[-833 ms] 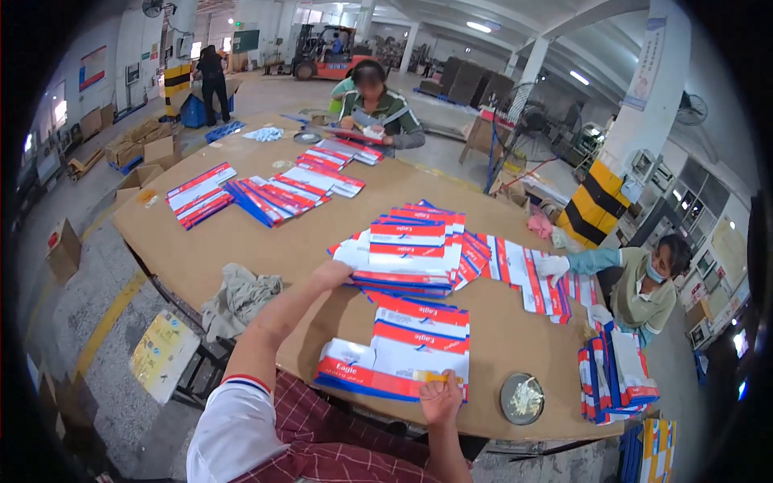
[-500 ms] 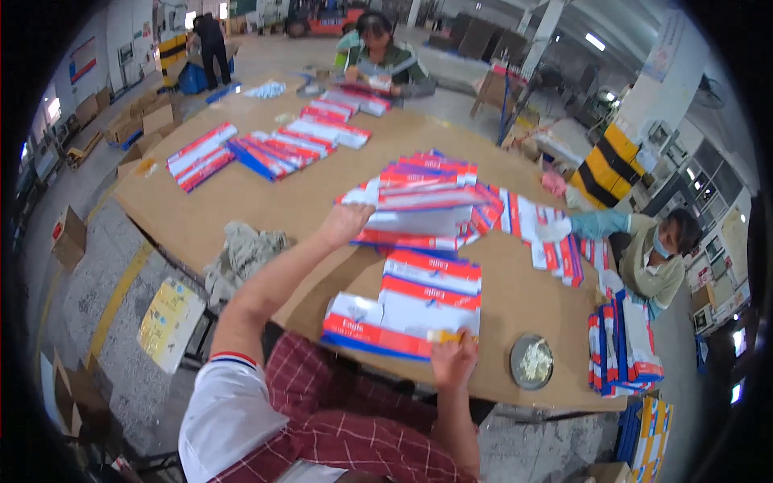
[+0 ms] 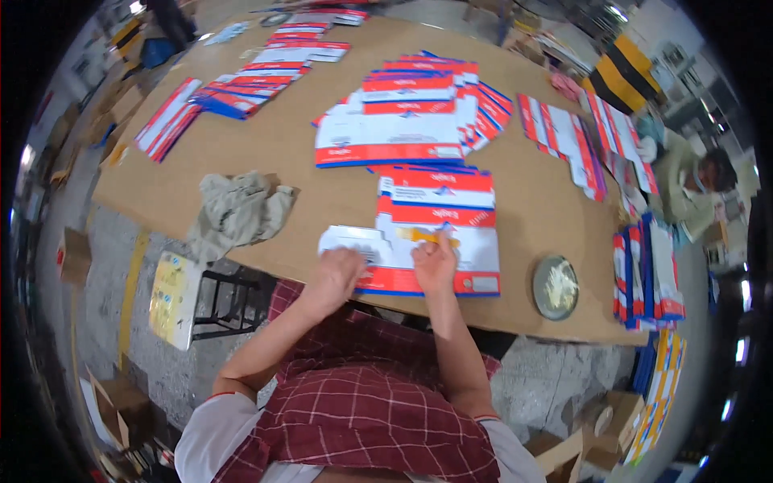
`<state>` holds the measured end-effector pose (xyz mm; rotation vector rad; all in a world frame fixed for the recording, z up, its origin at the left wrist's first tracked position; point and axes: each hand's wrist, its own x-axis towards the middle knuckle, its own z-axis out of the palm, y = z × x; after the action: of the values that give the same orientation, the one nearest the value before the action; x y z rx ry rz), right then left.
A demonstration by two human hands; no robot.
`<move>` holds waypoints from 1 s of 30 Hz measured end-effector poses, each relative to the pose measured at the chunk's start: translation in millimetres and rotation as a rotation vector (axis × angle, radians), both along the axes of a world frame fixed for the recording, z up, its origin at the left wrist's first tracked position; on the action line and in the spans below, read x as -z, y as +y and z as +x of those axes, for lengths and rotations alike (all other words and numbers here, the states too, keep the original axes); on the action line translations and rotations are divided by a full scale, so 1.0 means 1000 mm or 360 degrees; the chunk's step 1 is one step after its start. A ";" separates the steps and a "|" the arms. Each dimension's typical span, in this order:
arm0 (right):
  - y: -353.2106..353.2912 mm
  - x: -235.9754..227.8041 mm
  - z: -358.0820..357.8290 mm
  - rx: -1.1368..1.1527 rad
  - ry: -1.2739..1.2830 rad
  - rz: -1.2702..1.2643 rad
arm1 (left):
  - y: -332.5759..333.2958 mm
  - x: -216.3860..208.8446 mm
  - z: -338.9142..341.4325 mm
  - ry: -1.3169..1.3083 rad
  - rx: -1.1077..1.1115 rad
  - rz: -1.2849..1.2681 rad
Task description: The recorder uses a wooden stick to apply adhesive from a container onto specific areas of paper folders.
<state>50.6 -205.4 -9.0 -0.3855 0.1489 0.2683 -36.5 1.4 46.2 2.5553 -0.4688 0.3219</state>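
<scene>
In front of me, flat red, white and blue printed cartons (image 3: pixel 475 249) lie overlapped at the table's near edge. My right hand (image 3: pixel 436 262) is closed on a small, flat yellow scraper (image 3: pixel 417 235), held across the white panel of the nearest carton. Over that carton's left end, my left hand (image 3: pixel 336 278) has its fingers curled down; blur hides what they grip, if anything. Beyond them, a fanned stack of the same cartons (image 3: pixel 386 133) rests on the table. To the right, a round grey dish (image 3: pixel 544 302) contains a pale, crumbly or pasty substance.
A grey-green cloth (image 3: pixel 237 211) lies on the brown table (image 3: pixel 266 161), left of the cartons. More carton rows (image 3: pixel 258 76) are at the far left. Upright folded cartons (image 3: pixel 644 274) stand at the right edge, near a seated co-worker (image 3: pixel 700 189). A stool (image 3: pixel 175 294) is at lower left.
My left hand has come back from the far stack to the near carton. The stack's top carton now lies flatter. The scraper has moved up and left over the panel; my view has tilted downward.
</scene>
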 end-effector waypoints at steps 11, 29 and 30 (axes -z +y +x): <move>-0.049 -0.021 -0.026 0.0180 -0.0167 -0.0148 | -0.032 0.031 0.031 -0.0096 -0.0370 0.0227; -0.331 -0.032 -0.020 0.1521 0.0172 -0.2595 | -0.010 0.036 0.046 -0.0048 -0.0495 0.0085; -0.330 -0.031 -0.020 0.1508 0.0194 -0.2689 | -0.011 0.034 0.044 -0.0042 -0.0466 0.0114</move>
<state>30.9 -535.6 22.2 -1.8894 0.6501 -0.8829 7.8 -9.8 11.8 2.6936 -0.1151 0.4501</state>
